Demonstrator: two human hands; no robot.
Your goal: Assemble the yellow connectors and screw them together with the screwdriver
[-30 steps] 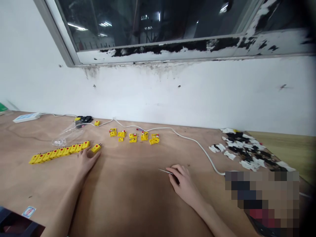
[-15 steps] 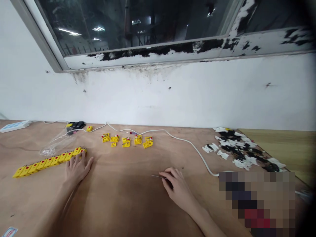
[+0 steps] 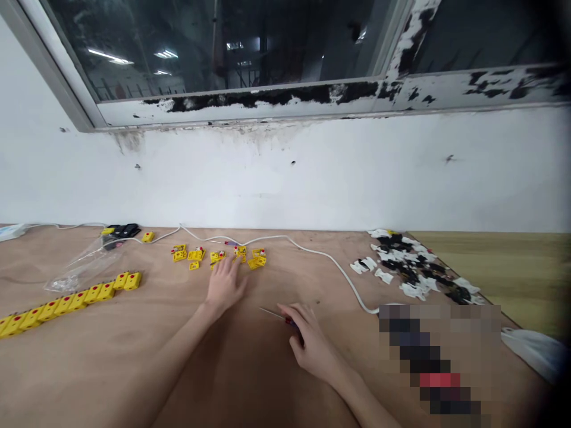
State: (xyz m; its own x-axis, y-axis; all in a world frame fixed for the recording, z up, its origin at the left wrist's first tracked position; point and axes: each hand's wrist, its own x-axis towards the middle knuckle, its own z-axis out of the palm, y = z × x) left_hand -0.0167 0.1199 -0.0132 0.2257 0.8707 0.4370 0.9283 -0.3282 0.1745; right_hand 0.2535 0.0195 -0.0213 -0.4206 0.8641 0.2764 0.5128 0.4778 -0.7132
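Note:
My left hand (image 3: 225, 285) reaches over the small yellow pieces, fingers spread, its fingertips at the opened yellow case parts (image 3: 217, 256) in the middle of the group. Whether it touches them I cannot tell. My right hand (image 3: 307, 339) is closed around a screwdriver (image 3: 289, 321), whose thin metal shaft points to the left. More opened yellow cases (image 3: 257, 261) with red and silver bits lie beside my left fingers. On the left, a slanting row of yellow blocks (image 3: 65, 304) with red dots runs across the table.
White and black pieces (image 3: 414, 267) are heaped at the right. A white cable (image 3: 330, 257) crosses the back. A clear bag (image 3: 80, 264), black items (image 3: 122, 232) and a single yellow block (image 3: 147, 237) lie at the back left. Another screwdriver (image 3: 229, 242) lies near the cable.
My left hand has moved right, from the end of the yellow row to the opened cases. My right hand still holds the screwdriver. The view has shifted slightly right.

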